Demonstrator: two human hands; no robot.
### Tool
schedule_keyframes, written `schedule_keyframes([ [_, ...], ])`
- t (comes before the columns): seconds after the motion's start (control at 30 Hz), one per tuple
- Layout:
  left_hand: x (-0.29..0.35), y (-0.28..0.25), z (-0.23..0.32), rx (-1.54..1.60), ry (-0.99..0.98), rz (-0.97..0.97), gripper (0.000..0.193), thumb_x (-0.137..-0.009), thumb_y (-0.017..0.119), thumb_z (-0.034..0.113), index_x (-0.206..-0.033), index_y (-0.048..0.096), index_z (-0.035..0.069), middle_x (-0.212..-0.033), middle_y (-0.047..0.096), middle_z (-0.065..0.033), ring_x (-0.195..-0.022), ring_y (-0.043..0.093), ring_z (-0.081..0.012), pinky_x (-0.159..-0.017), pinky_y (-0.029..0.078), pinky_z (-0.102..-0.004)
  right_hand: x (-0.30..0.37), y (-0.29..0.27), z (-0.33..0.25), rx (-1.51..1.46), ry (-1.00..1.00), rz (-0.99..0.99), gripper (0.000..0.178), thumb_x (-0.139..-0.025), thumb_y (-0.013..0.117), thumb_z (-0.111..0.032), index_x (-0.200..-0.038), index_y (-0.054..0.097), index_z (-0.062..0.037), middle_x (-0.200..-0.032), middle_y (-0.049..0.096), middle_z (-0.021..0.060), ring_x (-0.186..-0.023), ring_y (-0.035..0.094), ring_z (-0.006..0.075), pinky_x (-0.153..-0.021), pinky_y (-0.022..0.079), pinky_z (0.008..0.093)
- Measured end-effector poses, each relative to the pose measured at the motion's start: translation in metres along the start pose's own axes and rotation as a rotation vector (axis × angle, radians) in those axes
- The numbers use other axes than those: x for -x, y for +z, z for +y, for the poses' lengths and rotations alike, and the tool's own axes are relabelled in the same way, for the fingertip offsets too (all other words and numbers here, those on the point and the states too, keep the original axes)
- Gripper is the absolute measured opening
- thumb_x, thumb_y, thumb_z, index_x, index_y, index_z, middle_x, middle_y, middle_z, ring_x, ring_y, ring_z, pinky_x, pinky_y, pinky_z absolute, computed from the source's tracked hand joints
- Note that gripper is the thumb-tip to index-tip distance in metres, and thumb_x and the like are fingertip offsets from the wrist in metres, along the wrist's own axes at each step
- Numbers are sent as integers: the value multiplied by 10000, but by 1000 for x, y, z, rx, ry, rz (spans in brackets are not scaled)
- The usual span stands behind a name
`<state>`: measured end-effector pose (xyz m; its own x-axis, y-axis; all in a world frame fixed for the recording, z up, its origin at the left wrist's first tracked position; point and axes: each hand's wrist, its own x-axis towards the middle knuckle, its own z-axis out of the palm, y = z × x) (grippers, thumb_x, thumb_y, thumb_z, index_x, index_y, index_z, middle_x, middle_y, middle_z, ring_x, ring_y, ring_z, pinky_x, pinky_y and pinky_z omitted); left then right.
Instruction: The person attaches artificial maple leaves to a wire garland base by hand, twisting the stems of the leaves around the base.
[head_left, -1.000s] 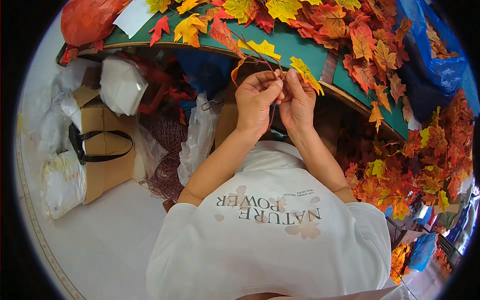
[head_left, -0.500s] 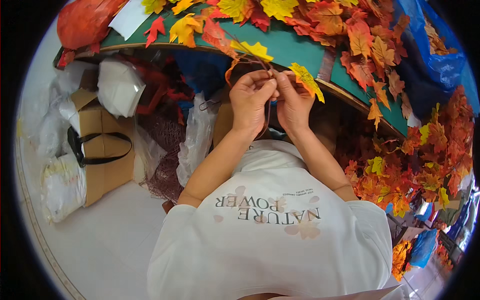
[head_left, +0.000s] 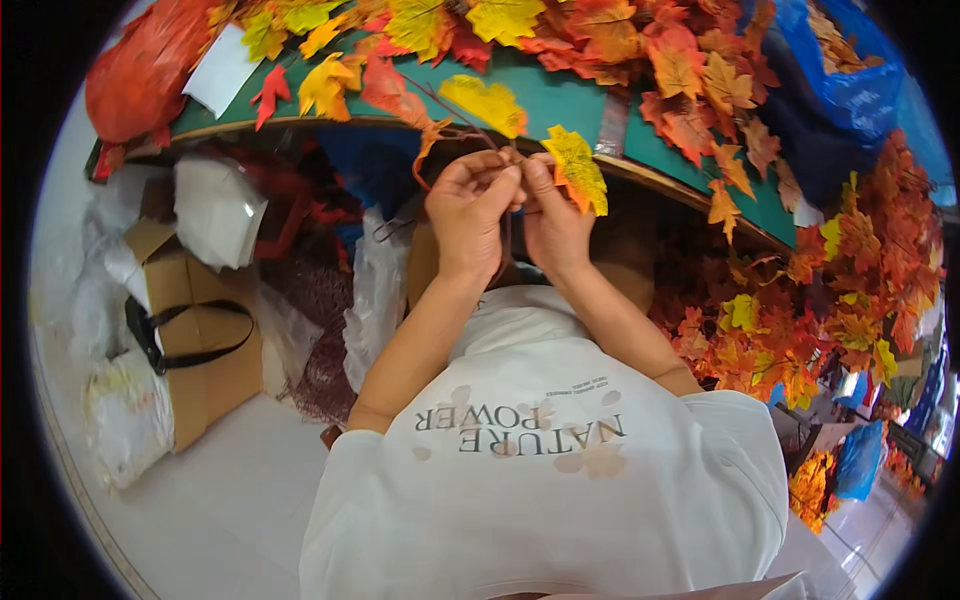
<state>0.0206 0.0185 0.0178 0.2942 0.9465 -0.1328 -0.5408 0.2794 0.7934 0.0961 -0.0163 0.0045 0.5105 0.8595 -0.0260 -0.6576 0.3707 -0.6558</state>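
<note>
At the front edge of the green table, my left hand (head_left: 468, 212) and my right hand (head_left: 558, 225) meet with fingertips pinched together. Between them runs a thin brown stem (head_left: 507, 235) of an artificial maple-leaf garland, its lower end hanging toward my lap. A yellow-orange maple leaf (head_left: 578, 165) sticks out beside my right fingers. Just beyond the hands another yellow leaf (head_left: 486, 104) lies over the table edge. An orange-red leaf (head_left: 392, 92) is near it, by the brown stems. My fingers hide the exact spot where the stems join.
Heaped autumn leaves (head_left: 690, 60) cover the far side of the green table (head_left: 560, 95). More leaves (head_left: 800, 300) hang in a mass at the right. A blue bag (head_left: 855, 95) is at the far right. Left of me stand a cardboard box (head_left: 215, 345) and a clear plastic bag (head_left: 372, 310).
The whole view has shifted a little, with hands and table moving left in the picture. The yellow-orange leaf by my right hand has turned to hang more steeply. Both hands keep their pinch.
</note>
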Motion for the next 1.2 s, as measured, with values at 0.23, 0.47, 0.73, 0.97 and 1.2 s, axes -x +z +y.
schedule_keyframes([
  [0.23,3,-1,1,-18,-39,-7,132,-790,613,-54,-909,561,-27,-794,611,-86,-619,566,-128,-566,466,-232,-4,-13,5,-257,236,91,104,-880,595,-103,-937,565,-23,-965,636,175,-598,571,138,-515,458,239],
  [0.47,4,1,0,-38,-26,-19,152,-737,623,-77,-871,563,-37,-763,625,-76,-600,584,-111,-565,487,-222,-3,-13,1,-275,255,137,141,-866,624,-139,-934,574,-25,-983,631,190,-572,564,129,-472,461,229],
  [0.73,5,5,1,-95,-23,21,150,-746,597,-87,-877,542,-38,-721,602,-78,-586,561,-119,-535,443,-223,-3,-14,1,-234,205,121,151,-861,627,-124,-945,580,-8,-969,636,197,-572,565,132,-472,461,229],
  [0.97,4,4,1,-128,-54,44,161,-749,615,-70,-896,558,-37,-764,620,-83,-600,580,-121,-540,456,-222,-2,-13,-1,-135,142,103,112,-852,626,-67,-936,582,-7,-932,645,170,-599,576,136,-491,463,241],
  [1.2,-2,-3,-1,-117,-24,-71,171,-768,633,-63,-930,582,-38,-832,639,-93,-639,595,-127,-571,486,-223,-4,-12,-3,-21,45,99,85,-851,618,-37,-919,574,-11,-813,627,96,-597,568,143,-504,461,253],
])
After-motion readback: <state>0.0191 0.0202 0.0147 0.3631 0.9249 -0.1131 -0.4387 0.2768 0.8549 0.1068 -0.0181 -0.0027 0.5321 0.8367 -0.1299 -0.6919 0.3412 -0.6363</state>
